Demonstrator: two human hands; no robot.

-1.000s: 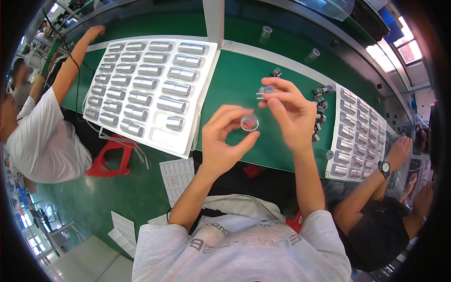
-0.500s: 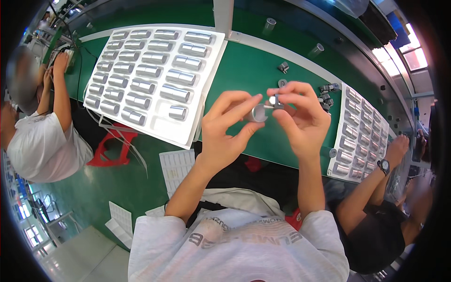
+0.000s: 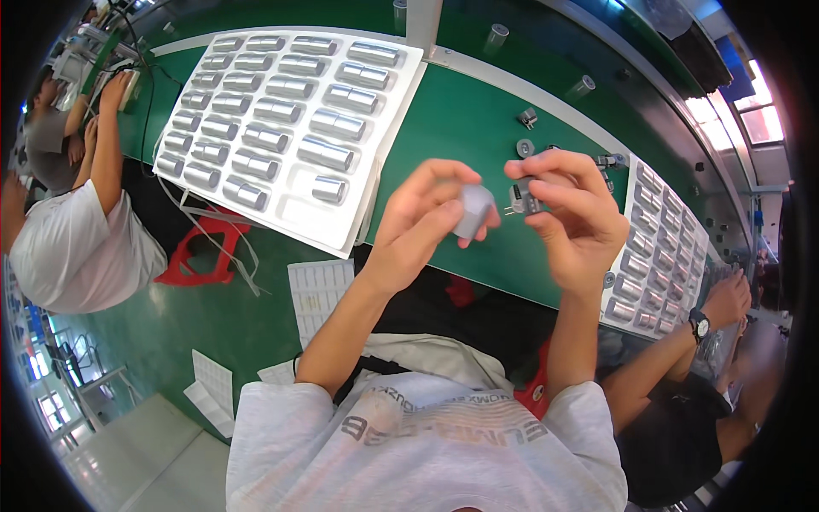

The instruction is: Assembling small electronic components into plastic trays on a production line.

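Between the thumb and fingers of my left hand (image 3: 416, 224) is a smooth grey cylindrical sleeve (image 3: 473, 212), tilted and slightly blurred. My right hand (image 3: 582, 224) pinches a small dark-grey plug-like part (image 3: 526, 198) with thin metal prongs pointing toward the sleeve. A gap separates the two pieces, both held above the green bench. To the left lies a white moulded tray (image 3: 294, 215) filled with rows of silver cylinders; a shorter cylinder (image 3: 328, 189) occupies part of its near right pocket.
Beyond my right hand lie small loose parts (image 3: 527, 118) and a round grey piece (image 3: 525, 148). Another tray of cylinders (image 3: 609, 300) is at right, beside a co-worker's watch-wearing arm (image 3: 682, 341). Clear-looking cylinders (image 3: 497, 36) stand at the back. Another person (image 3: 85, 247) works at left.
My hands have drawn the two pieces apart. The sleeve has turned so its open end no longer shows, and the part in my right hand now shows its prongs. The view has shifted slightly.
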